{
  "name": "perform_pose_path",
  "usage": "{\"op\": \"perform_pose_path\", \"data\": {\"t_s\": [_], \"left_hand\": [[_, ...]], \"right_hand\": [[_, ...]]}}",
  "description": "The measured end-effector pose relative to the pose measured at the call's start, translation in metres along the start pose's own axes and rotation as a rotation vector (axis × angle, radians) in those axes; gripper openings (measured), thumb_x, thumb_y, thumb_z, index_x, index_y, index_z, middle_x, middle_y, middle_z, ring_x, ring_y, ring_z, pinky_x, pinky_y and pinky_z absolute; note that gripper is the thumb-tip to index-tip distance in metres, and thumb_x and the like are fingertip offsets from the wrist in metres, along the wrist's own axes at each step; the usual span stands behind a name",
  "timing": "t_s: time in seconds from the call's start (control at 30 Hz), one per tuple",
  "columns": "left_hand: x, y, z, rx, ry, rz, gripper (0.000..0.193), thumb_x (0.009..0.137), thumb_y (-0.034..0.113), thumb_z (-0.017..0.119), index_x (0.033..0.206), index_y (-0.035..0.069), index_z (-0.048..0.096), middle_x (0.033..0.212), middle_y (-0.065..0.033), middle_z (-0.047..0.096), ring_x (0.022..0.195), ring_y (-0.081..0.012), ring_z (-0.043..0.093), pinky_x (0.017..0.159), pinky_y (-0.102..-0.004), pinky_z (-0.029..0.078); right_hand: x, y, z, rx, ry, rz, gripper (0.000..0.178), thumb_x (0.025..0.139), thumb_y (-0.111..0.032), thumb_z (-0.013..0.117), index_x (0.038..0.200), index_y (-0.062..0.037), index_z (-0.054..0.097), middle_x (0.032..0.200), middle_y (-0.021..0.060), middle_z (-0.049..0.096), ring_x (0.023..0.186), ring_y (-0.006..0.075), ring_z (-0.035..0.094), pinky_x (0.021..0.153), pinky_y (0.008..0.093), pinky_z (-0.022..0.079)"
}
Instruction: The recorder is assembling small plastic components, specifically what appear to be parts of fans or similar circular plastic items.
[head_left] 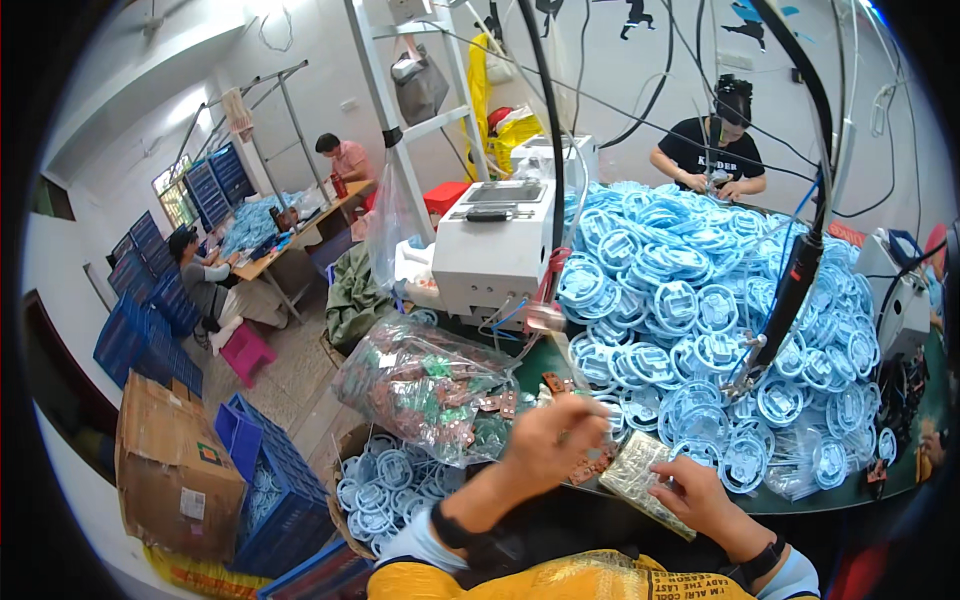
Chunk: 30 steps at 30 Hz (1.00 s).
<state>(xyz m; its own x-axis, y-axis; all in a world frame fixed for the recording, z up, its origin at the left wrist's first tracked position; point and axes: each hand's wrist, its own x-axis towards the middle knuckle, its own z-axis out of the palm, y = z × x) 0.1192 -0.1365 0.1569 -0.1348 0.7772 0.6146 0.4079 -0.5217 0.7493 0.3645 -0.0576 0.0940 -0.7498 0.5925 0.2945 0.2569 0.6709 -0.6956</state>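
Observation:
My left hand (553, 443) is raised over the near table edge, its fingers bent together in a pinch; anything between them is too small to make out. My right hand (702, 500) has curled fingers at the right side of a flat, shiny gold-coloured slab (640, 478); what the fingertips grip, if anything, is unclear. Small brown boards (590, 468) lie left of the slab, partly behind my left hand. Beyond both hands rises a big heap of light-blue round plastic parts (680, 300). A black hand tool (795, 285) hangs on a cable over that heap.
A clear plastic bag (430, 390) of brown and green boards lies at the left. Below it stands a carton of blue rings (385, 495). A white machine (495, 245) stands behind the bag. A co-worker (715, 150) sits across the table. Cables hang overhead.

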Motion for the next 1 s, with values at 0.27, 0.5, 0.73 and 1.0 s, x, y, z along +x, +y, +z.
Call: {"op": "perform_pose_path", "data": {"t_s": [0.27, 0.5, 0.73, 1.0], "left_hand": [[0.006, -0.059, -0.209, 0.409, 0.646, -0.116, 0.018, 0.100, 0.014, 0.048, 0.103, 0.000, 0.058, 0.086, -0.0080, 0.065, 0.071, -0.0124, 0.065, 0.062, -0.0248, 0.054], [0.056, -0.109, -0.291, 0.514, 0.671, -0.012, 0.017, 0.099, 0.014, 0.049, 0.103, 0.001, 0.059, 0.093, -0.0071, 0.067, 0.080, -0.0136, 0.068, 0.066, -0.0255, 0.054], [0.148, -0.180, -0.319, 0.544, 0.675, 0.069, 0.013, 0.097, 0.013, 0.053, 0.102, 0.003, 0.060, 0.090, -0.0097, 0.069, 0.082, -0.0166, 0.070, 0.065, -0.0275, 0.054], [0.209, -0.283, -0.346, 0.811, 0.629, 0.046, 0.011, 0.091, 0.016, 0.056, 0.098, 0.008, 0.061, 0.079, -0.0165, 0.067, 0.074, -0.0371, 0.065, 0.065, -0.0429, 0.051]], "right_hand": [[-0.039, 0.064, 0.023, -0.349, 0.067, 0.044, 0.019, 0.076, -0.012, 0.074, 0.091, -0.0066, 0.064, 0.074, 0.0101, 0.058, 0.059, 0.0291, 0.060, 0.051, 0.0381, 0.045], [-0.082, 0.088, 0.031, -0.380, 0.267, 0.263, 0.016, 0.076, -0.007, 0.071, 0.075, -0.0035, 0.056, 0.066, 0.0125, 0.058, 0.055, 0.0312, 0.058, 0.050, 0.0376, 0.043], [-0.128, 0.111, 0.011, -0.175, 0.416, 0.758, 0.015, 0.082, -0.003, 0.062, 0.092, -0.0011, 0.051, 0.077, 0.0147, 0.056, 0.066, 0.0229, 0.058, 0.058, 0.0338, 0.044], [-0.115, 0.103, 0.024, -0.537, 0.301, 0.625, 0.022, 0.084, -0.010, 0.061, 0.104, -0.0005, 0.058, 0.091, 0.0202, 0.061, 0.083, 0.0371, 0.060, 0.074, 0.0418, 0.048]]}}
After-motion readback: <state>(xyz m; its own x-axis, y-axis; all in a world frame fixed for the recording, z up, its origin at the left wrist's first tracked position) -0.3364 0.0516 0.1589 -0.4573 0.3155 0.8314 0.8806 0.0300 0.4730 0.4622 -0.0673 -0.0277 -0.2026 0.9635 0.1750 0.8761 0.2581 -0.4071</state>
